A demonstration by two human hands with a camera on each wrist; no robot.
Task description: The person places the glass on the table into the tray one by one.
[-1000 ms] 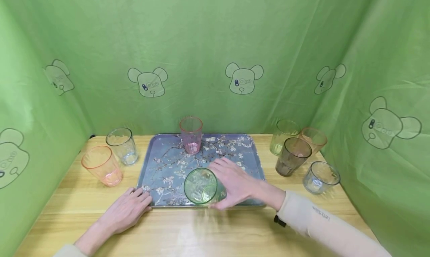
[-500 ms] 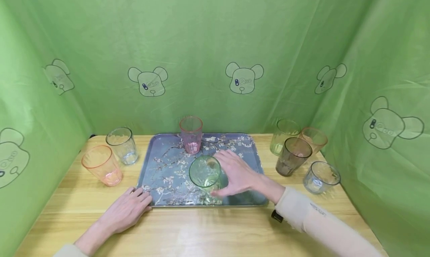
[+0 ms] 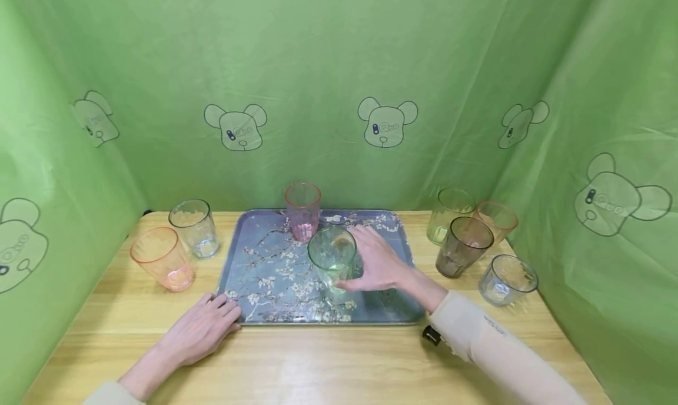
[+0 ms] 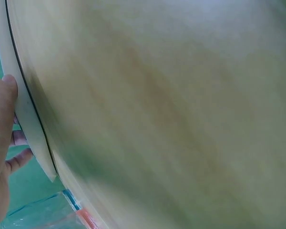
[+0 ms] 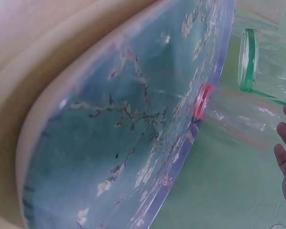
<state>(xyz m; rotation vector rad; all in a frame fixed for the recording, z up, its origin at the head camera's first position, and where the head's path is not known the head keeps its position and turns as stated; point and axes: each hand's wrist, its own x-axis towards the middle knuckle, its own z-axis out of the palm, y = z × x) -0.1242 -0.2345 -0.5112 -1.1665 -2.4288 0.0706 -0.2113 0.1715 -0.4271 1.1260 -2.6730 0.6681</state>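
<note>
There was the green tumbler point(image 3: 332, 258) over the tray point(image 3: 386, 302), probably light, stiff, slippery, best held mid-wall! The right grip point(image 3: 377, 261) pinched it from three o'clock; the left grip point(image 3: 203, 329) held the tray's eight-o'clock edge; a pink tumbler point(image 3: 303, 213) stood at eleven.

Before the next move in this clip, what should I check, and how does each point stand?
1. Is the green glass held by the right hand? ok.
2. Is it over the tray? ok.
3. Is it set down? not ok; its base appears raised in the right wrist view.
4. Is the pink glass standing on the tray? ok.
5. Is there space between both glasses? cannot tell; they look close.
6. Is the left hand at the tray's near-left corner? ok.
</note>
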